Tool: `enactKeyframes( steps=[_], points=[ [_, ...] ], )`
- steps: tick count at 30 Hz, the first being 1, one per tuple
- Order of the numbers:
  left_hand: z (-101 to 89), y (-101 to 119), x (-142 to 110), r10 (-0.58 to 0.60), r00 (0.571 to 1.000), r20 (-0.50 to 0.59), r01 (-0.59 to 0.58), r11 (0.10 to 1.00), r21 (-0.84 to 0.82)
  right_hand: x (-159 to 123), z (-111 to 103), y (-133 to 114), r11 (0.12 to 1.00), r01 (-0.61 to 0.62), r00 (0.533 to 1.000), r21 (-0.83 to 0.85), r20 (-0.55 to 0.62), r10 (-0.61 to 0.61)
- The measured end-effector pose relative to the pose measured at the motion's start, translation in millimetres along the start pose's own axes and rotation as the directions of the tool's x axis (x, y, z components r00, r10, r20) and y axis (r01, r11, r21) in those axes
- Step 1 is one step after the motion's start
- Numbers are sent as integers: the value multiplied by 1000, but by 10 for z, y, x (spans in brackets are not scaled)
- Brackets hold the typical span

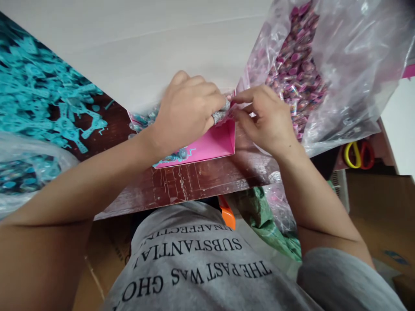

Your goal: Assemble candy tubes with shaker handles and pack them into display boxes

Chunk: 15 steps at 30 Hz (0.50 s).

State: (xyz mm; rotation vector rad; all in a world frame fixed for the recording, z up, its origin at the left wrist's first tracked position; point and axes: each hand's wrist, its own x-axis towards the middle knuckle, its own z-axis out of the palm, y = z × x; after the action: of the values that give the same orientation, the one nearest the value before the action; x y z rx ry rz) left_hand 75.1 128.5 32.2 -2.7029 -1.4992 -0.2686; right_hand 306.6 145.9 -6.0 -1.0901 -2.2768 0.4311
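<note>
A pink box [214,144] lies near the table's front edge, with small teal plastic pieces [178,156] in its left part. Over the box bends my left hand [189,106], its fingers curled down and closed at the right end. Grey speckled material [220,115] shows at those fingertips; whether it wraps them or is held is unclear. My right hand [267,116] meets the left at the box's right corner, thumb and forefinger pinched together. What sits between the fingers of either hand is too small or hidden to name.
Teal plastic pieces [61,86] are heaped at the left, above a clear bag [29,172] of dark and teal items. A clear plastic bag [343,77] at the right holds many small pink-capped items [298,65]. Yellow-and-red-handled scissors [352,155] lie at the right edge.
</note>
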Motion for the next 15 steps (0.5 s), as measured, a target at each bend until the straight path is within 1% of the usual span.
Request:
enactKeyframes(
  steps=[2, 6, 8, 10, 12, 13, 15],
  points=[
    [4, -18, 11, 12, 998, 54, -10, 1000, -29, -40, 77, 40, 1000, -29, 999, -9, -39, 28],
    [36, -30, 54, -15, 995, 102, 27, 992, -119, -111, 246, 187, 996, -78, 989, -38, -130, 73],
    [66, -20, 101, -21, 992, 121, 36, 993, -115, -136, 315, 240, 994, -95, 986, -46, -138, 88],
    [76, -5, 137, -13, 991, 131, 23, 997, -75, -150, 352, 240, 993, -104, 987, -49, -124, 97],
    [34, 6, 98, 6, 994, 110, 1, 998, -60, -163, 338, 209, 993, -103, 989, -57, -113, 96],
    [-10, 2, 31, 11, 997, 78, -6, 997, -73, -174, 310, 202, 993, -102, 989, -63, -118, 94],
    [-128, -48, -213, -10, 999, -38, 4, 989, -148, -211, 208, 255, 990, -119, 982, -81, -158, 106]
  ],
)
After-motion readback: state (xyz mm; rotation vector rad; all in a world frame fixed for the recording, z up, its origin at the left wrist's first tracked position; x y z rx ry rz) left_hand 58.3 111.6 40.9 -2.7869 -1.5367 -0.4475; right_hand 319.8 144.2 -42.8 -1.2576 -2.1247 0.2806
